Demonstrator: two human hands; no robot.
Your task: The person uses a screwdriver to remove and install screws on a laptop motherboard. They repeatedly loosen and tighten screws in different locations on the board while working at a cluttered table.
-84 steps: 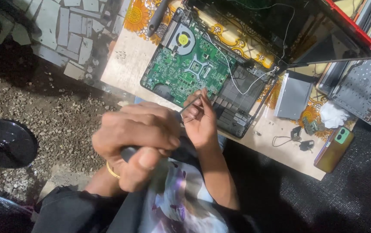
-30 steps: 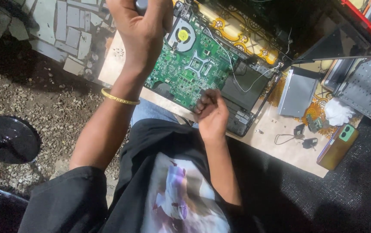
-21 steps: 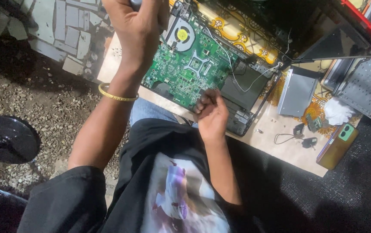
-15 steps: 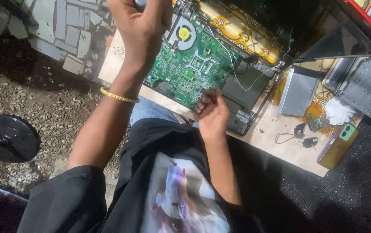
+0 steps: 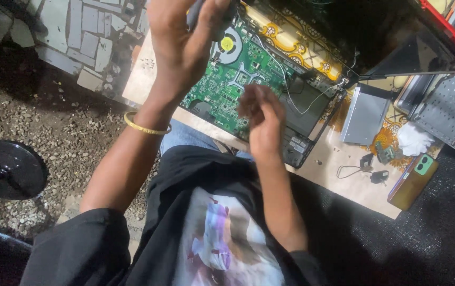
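The right hand has lifted and opened since half a second ago: then it sat curled in a loose fist at the near edge of the laptop, and now its fingers are spread and blurred with motion, hovering over the green board and holding nothing. The left hand has stayed raised over the far left corner of the board, fingers wrapped around a dark tool (it looks like a screwdriver handle, though its tip is hidden behind the hand). So the change is all on the right side, which has gone from resting to reaching.

The board lies exposed in the opened laptop on the bench, its fan just beside the left hand. A grey drive lies off to the right of the laptop, with a phone and a white cloth further right, well apart from either hand.
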